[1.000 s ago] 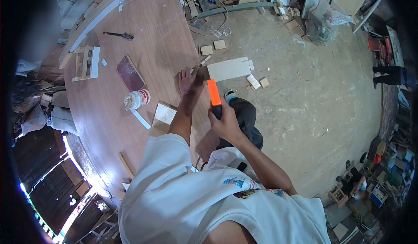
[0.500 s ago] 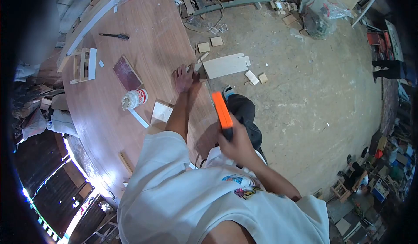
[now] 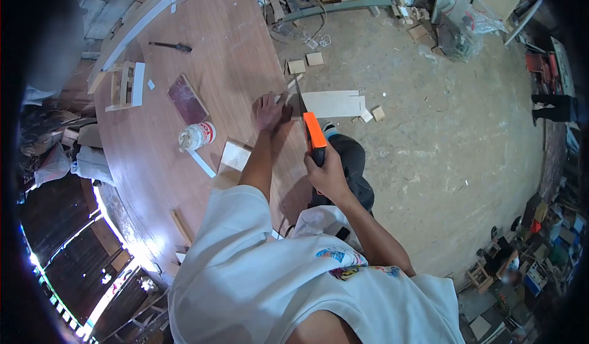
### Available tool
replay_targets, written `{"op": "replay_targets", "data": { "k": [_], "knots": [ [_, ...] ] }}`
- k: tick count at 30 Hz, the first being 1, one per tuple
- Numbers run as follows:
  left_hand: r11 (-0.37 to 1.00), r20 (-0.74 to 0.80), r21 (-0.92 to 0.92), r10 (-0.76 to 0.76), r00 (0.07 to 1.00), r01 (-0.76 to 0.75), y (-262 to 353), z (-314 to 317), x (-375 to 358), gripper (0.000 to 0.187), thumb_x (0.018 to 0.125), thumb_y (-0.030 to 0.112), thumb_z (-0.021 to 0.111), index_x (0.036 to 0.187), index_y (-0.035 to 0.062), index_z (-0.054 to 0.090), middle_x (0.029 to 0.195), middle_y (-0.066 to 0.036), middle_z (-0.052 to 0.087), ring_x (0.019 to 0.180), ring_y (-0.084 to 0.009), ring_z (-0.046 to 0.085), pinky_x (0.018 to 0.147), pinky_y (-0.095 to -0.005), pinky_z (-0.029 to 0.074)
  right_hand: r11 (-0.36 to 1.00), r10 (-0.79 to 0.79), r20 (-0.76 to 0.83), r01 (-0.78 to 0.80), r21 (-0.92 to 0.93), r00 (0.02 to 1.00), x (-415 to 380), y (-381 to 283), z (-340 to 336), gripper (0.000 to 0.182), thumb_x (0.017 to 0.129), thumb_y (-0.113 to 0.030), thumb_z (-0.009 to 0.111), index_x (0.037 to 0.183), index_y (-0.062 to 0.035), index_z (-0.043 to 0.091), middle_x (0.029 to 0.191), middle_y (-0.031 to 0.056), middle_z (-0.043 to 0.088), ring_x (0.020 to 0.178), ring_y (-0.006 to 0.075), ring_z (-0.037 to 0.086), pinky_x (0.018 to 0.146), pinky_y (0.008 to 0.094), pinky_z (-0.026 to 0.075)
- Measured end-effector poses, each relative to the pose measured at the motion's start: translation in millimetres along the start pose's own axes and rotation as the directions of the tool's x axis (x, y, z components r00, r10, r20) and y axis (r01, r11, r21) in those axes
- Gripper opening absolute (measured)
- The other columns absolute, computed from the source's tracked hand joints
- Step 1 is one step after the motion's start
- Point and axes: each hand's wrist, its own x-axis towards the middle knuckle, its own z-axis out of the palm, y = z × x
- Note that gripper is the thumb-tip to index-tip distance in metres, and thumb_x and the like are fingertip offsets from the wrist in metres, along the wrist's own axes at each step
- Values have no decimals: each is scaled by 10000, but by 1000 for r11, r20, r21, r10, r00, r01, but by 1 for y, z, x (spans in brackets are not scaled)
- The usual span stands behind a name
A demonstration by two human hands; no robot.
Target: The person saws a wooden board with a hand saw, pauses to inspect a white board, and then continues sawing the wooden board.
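A pale wooden board [image 3: 333, 104] with a notch at its far end juts out past the table's edge. My left hand [image 3: 268, 111] presses down on its near end at the edge, fingers spread forward. In my right hand [image 3: 327, 171] is a handsaw [image 3: 315, 130] with an orange and black handle, the fingers wrapped round the grip. Its dark, narrow blade points away from me and crosses the board just beside my left hand.
The brown table [image 3: 239, 56] bears a white jar [image 3: 197, 136], a dark red block [image 3: 188, 99], a white-topped block [image 3: 235, 156], a slim black tool [image 3: 170, 46] and a small wooden frame [image 3: 126, 86]. Offcuts [image 3: 296, 67] lie on the floor, with a plastic bag [image 3: 463, 31] farther off.
My right hand has brought the saw forward, so its blade now lies across the board near the table edge. The board has turned a little, its far end swinging towards me.
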Motion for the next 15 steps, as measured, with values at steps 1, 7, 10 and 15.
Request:
{"op": "replay_targets", "data": {
  "k": [1,7,10,15],
  "knots": [
    [1000,8,1,-2,1000,2,-1,-1,-3,382,820,288,554,1202,271,580,1021,-101,499,984,-288,526,869,-437,458,1000,19,-3,-19,17,1000,0,-1,0,161,778,-14,577,921,20,510,653,120,513,603,166,517,601,316,442],
    [991,36,-109,-78,996,81,10,-16,4,435,764,348,614,1188,257,581,1030,-97,503,1007,-292,517,930,-477,405,999,49,20,-49,-8,999,21,-10,-7,157,814,-39,568,948,6,500,643,68,490,538,132,498,516,297,416],
    [986,7,-141,-88,996,88,17,-32,5,478,735,386,631,1188,244,576,1025,-92,508,1004,-292,514,946,-492,380,997,54,53,-57,58,997,31,-17,-5,157,846,-63,556,974,-7,484,601,11,461,454,100,480,422,279,394],
    [977,27,-157,-141,990,144,23,-40,10,417,747,375,604,1129,208,625,1040,-110,518,1007,-304,511,936,-466,390,951,234,140,-256,171,962,76,-71,-17,161,854,-87,556,976,-10,485,596,14,472,451,110,486,417,289,405]
  ]
}}
